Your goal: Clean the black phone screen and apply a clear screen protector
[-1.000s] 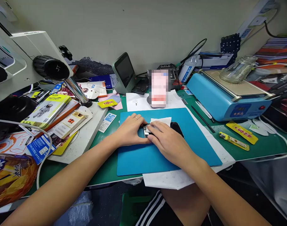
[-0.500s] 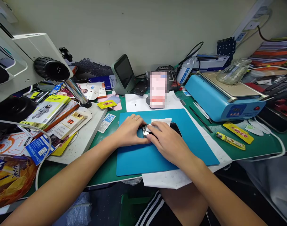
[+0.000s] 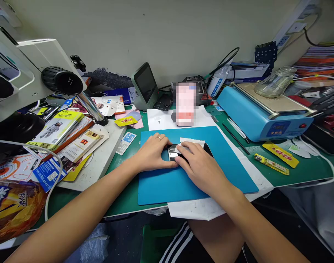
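Observation:
A dark phone [image 3: 208,149] lies flat on the blue mat [image 3: 161,190], mostly covered by my hands. My left hand [image 3: 155,152] grips its left end, thumb along the near edge and fingers at the far edge. Over the phone's face, my right hand [image 3: 201,162] presses a white wipe [image 3: 193,140] with bent fingers. Part of the wipe sticks out beyond the fingertips on the far side. Between the two hands a shiny strip of the phone shows. What lies beneath my right palm is hidden.
Behind the mat stands a phone with a blurred screen [image 3: 185,106]. To the right are a blue heating plate machine [image 3: 262,113] with a glass jar [image 3: 275,82], a black stick [image 3: 235,138] and a yellow cutter [image 3: 271,164]. A microscope stand [image 3: 91,106] and booklets crowd the left.
My right hand and the wipe have slid slightly right along the phone, baring more of its left end. My left hand keeps its hold. The whole view has shifted a little.

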Available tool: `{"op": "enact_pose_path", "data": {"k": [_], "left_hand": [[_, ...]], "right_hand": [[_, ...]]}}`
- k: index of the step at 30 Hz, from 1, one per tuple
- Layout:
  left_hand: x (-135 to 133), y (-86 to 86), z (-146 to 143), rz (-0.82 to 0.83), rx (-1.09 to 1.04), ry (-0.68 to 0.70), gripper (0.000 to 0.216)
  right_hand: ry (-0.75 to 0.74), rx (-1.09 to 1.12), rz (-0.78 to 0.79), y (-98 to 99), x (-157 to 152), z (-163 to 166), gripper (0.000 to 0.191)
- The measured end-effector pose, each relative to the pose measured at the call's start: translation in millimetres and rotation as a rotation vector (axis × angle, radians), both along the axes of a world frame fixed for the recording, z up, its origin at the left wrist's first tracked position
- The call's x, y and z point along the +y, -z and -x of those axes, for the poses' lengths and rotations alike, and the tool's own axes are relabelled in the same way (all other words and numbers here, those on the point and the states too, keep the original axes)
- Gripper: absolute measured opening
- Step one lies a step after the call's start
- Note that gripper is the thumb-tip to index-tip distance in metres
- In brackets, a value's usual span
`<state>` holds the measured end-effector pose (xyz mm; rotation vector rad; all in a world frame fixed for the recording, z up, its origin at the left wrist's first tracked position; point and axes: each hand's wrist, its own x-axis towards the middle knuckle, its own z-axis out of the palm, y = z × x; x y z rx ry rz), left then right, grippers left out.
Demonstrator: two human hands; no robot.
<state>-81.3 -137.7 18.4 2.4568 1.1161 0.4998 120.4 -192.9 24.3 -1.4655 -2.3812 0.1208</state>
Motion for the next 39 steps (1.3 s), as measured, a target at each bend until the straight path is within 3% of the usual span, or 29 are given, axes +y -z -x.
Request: {"op": "enact_pose_path", "data": {"k": [14,20,26,33,39], "left_hand": [[0.1,0.8,-0.3,0.002,-0.027,0.011,0.047],[-0.5,6.2,-0.3,0.014,-0.043,0.013,0.040],[-1.3,6.3,-0.7,0.024,-0.016,0.002,0.047],[0.5,0.7,-0.3,0.041,0.022,0.003,0.053],[1.3,2.0,1.1,0.031,0.028,0.000,0.053]], "right_hand": [[0.025,0.027,-0.013,3.2,-5.3,2.3,0.040],[-0.016,0.053,-0.001,-2.6,-6.8,2.9,0.039],[-0.066,0.048,0.040,-4.3,-18.2,-11.5,0.045],[0.072,-0.071,-0.005,8.8,-43.6,-54.2,0.056],[0.166,-0.126,-0.022,9.2,-43.8,-58.9,0.066]]}}
